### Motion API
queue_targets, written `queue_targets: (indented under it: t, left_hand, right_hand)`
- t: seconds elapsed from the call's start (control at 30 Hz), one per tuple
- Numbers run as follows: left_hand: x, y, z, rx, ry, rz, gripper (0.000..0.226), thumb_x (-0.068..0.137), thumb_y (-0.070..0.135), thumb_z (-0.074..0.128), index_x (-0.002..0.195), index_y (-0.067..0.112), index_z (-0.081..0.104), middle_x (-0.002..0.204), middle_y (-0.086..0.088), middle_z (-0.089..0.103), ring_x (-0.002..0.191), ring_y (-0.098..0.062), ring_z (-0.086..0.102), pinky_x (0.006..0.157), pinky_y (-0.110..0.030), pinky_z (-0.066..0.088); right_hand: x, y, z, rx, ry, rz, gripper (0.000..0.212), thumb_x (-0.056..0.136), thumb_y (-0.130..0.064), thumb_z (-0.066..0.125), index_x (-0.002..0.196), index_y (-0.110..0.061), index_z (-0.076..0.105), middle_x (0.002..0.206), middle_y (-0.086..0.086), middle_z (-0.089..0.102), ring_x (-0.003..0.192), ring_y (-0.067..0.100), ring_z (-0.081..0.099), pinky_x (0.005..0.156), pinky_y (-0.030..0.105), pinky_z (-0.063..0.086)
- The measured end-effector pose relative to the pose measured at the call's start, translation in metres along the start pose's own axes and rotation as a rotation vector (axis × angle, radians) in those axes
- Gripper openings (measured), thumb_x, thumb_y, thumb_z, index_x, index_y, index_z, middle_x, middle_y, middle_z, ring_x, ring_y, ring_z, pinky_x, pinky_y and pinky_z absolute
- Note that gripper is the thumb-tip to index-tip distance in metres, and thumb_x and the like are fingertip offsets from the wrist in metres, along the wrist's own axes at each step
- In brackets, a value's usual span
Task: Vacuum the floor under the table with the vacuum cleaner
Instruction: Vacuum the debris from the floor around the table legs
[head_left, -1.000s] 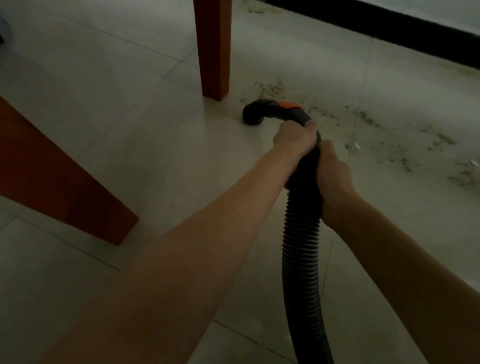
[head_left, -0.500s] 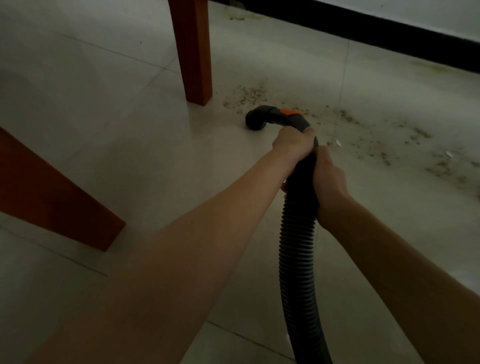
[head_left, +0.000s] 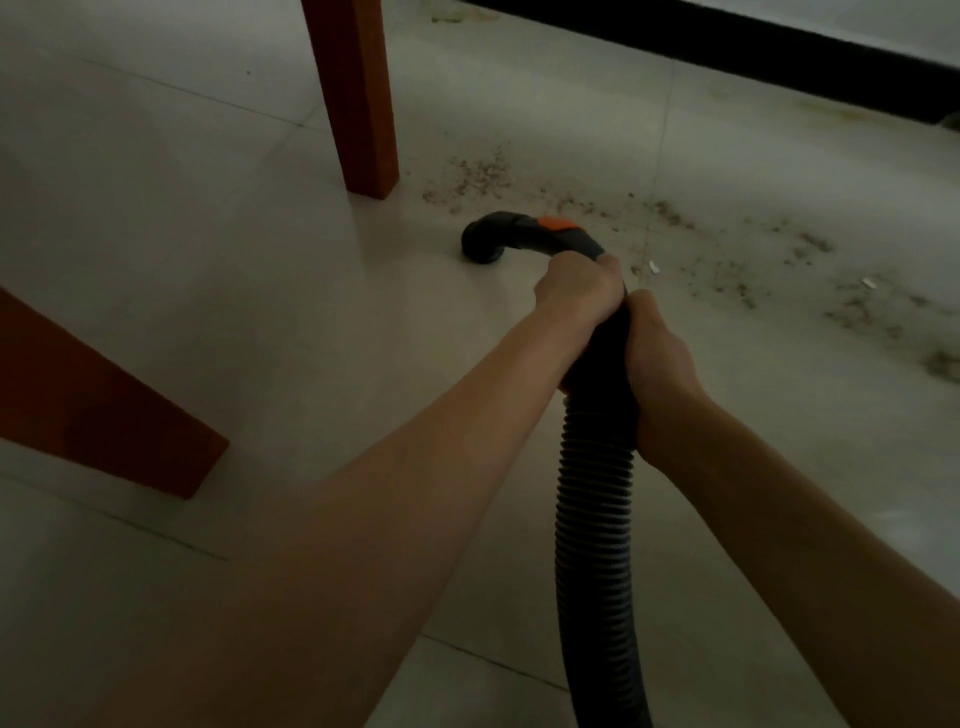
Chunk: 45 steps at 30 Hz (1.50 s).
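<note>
A black ribbed vacuum hose (head_left: 595, 509) runs up from the bottom edge to a curved black nozzle (head_left: 485, 244) with an orange button (head_left: 557, 223). The nozzle mouth points down at the pale tiled floor (head_left: 260, 270). My left hand (head_left: 576, 291) grips the hose just behind the nozzle. My right hand (head_left: 657, 358) grips the hose right below it, on the right side. Brown crumbs and dirt (head_left: 483, 174) lie scattered on the tiles beyond and to the right of the nozzle.
An orange-brown table leg (head_left: 358, 98) stands just left of the crumbs, beyond the nozzle. A second wooden leg (head_left: 104, 405) slants in from the left edge. A black skirting strip (head_left: 779, 62) runs along the far wall. More dirt (head_left: 857, 306) spreads toward the right edge.
The nozzle has slid back toward me and a little left, away from the far table leg and the crumb patch. Both hands keep their grip on the hose.
</note>
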<state>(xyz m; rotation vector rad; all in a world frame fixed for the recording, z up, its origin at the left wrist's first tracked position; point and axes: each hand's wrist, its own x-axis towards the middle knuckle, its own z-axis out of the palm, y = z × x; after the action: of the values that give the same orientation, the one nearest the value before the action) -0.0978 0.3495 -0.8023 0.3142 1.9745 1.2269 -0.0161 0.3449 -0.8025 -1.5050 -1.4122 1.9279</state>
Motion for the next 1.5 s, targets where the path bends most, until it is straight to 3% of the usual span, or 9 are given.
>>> queue_targets:
  t: [0.4, 0.57, 0.67, 0.8, 1.2, 1.4, 1.5]
  left_hand:
    - [-0.004, 0.010, 0.026, 0.062, -0.115, 0.024, 0.047, 0.100, 0.030, 0.038, 0.134, -0.003, 0.040, 0.131, -0.015, 0.053, 0.118, -0.029, 0.052, 0.090, -0.030, 0.041]
    - [0.008, 0.010, 0.016, 0.035, -0.098, 0.033, 0.047, 0.099, 0.029, 0.040, 0.133, -0.004, 0.041, 0.129, -0.017, 0.054, 0.116, -0.031, 0.053, 0.094, -0.033, 0.043]
    - [0.009, 0.009, 0.016, 0.047, -0.103, 0.048, 0.047, 0.099, 0.029, 0.041, 0.133, -0.003, 0.042, 0.127, -0.017, 0.055, 0.114, -0.031, 0.055, 0.092, -0.033, 0.045]
    - [0.001, 0.005, 0.022, 0.060, -0.109, 0.051, 0.047, 0.100, 0.029, 0.039, 0.136, -0.003, 0.038, 0.128, -0.016, 0.054, 0.115, -0.030, 0.054, 0.093, -0.033, 0.045]
    - [-0.045, -0.013, 0.058, 0.063, -0.209, 0.024, 0.042, 0.099, 0.030, 0.040, 0.127, -0.001, 0.046, 0.120, -0.015, 0.058, 0.110, -0.030, 0.057, 0.097, -0.039, 0.046]
    - [-0.041, -0.012, 0.066, 0.040, -0.214, 0.018, 0.043, 0.099, 0.031, 0.040, 0.129, 0.000, 0.046, 0.120, -0.016, 0.058, 0.107, -0.029, 0.058, 0.094, -0.038, 0.048]
    - [-0.030, -0.006, 0.064, 0.050, -0.204, 0.025, 0.044, 0.099, 0.031, 0.039, 0.131, 0.001, 0.045, 0.120, -0.015, 0.058, 0.106, -0.028, 0.058, 0.085, -0.033, 0.047]
  right_hand:
    - [0.003, -0.003, -0.021, 0.000, 0.129, -0.032, 0.037, 0.098, -0.037, 0.043, 0.086, -0.005, 0.059, 0.056, 0.009, 0.064, 0.048, 0.022, 0.063, 0.060, 0.038, 0.058]
    - [0.010, -0.004, -0.009, 0.007, 0.086, -0.042, 0.037, 0.098, -0.037, 0.044, 0.090, -0.004, 0.059, 0.058, 0.010, 0.064, 0.045, 0.022, 0.062, 0.052, 0.036, 0.057]
    - [0.011, -0.005, -0.010, 0.007, 0.044, -0.039, 0.037, 0.099, -0.036, 0.044, 0.099, -0.002, 0.059, 0.070, 0.015, 0.065, 0.049, 0.024, 0.063, 0.052, 0.035, 0.057]
    - [0.003, 0.000, -0.016, 0.009, 0.094, -0.026, 0.036, 0.099, -0.035, 0.042, 0.093, -0.003, 0.057, 0.068, 0.014, 0.063, 0.044, 0.022, 0.061, 0.047, 0.032, 0.056]
    - [-0.040, 0.022, -0.055, -0.004, 0.199, 0.012, 0.037, 0.098, -0.036, 0.041, 0.090, -0.004, 0.058, 0.066, 0.012, 0.064, 0.053, 0.024, 0.062, 0.059, 0.037, 0.057]
    - [-0.034, 0.022, -0.064, -0.014, 0.191, -0.011, 0.037, 0.099, -0.035, 0.040, 0.092, -0.003, 0.057, 0.071, 0.014, 0.064, 0.054, 0.025, 0.062, 0.057, 0.036, 0.057]
    - [-0.023, 0.017, -0.061, -0.008, 0.165, -0.026, 0.037, 0.099, -0.033, 0.039, 0.099, -0.001, 0.058, 0.073, 0.015, 0.064, 0.053, 0.024, 0.062, 0.053, 0.033, 0.056]
